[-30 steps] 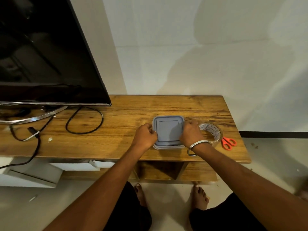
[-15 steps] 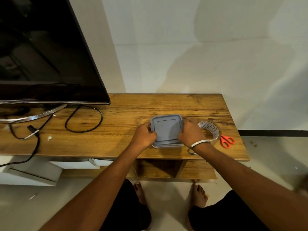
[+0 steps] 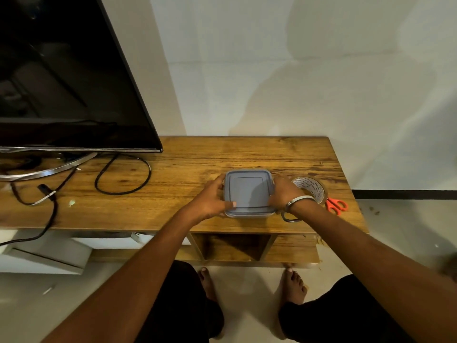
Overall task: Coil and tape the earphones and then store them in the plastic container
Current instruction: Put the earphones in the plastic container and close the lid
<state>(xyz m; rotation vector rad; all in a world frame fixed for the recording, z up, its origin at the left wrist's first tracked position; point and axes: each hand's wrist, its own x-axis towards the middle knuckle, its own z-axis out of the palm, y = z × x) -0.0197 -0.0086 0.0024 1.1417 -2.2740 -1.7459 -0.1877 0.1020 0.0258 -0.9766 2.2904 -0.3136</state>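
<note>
A square plastic container [image 3: 248,193] with a grey lid on it sits on the wooden TV stand [image 3: 188,169], near the front edge. My left hand [image 3: 210,200] grips its left side, with the thumb lying over the lid's front left corner. My right hand [image 3: 284,194] grips its right side, fingers curled over the lid's edge. No earphones are visible; the lid hides whatever is inside.
A roll of clear tape [image 3: 310,188] lies just right of my right hand, with orange-handled scissors [image 3: 336,206] beside it. A TV [image 3: 61,78] stands at the left, black cables [image 3: 118,179] looping beneath it. My bare feet are on the floor below.
Both hands stay on the container's sides. My left thumb has come forward over the lid's front left corner.
</note>
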